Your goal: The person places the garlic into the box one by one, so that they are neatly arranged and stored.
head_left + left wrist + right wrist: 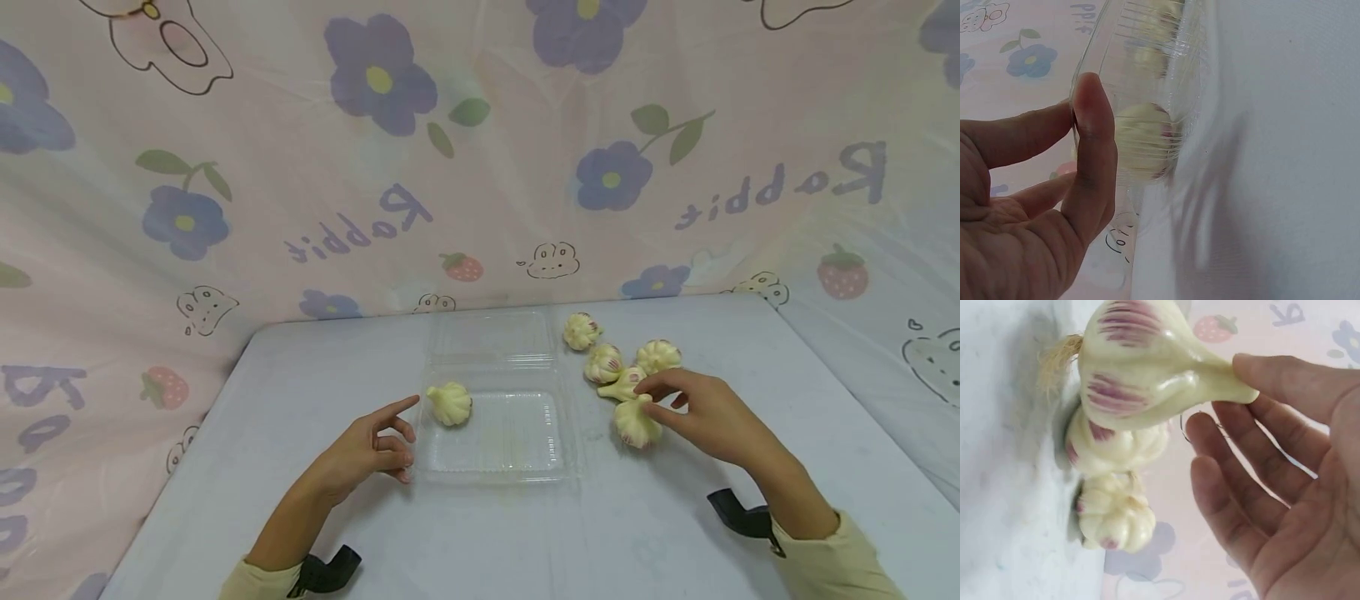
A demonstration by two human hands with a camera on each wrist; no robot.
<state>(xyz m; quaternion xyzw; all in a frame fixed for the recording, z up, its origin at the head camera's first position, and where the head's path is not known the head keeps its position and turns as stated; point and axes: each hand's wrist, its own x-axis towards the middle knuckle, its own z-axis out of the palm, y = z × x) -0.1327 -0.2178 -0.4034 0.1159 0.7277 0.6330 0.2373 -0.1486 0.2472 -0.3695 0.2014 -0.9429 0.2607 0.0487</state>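
Note:
A clear plastic box (491,481) lies open, its lid folded back. One pale garlic bulb (450,404) sits in its left part, seen through the ridged wall in the left wrist view. At the box's left edge is my left hand (367,454); its index finger reaches toward the rim and the other fingers are loosely bent, holding nothing. My right hand (708,417) pinches the stem of a purple-streaked garlic bulb (1141,369) between thumb and fingers. The index fingertip is partly hidden behind that stem.
Several other garlic bulbs (603,362) are clustered right of the box, close to my right hand. The white tabletop (465,542) ends at the back against a patterned cloth (495,192). Black wrist mounts (738,512) jut out from both sleeves.

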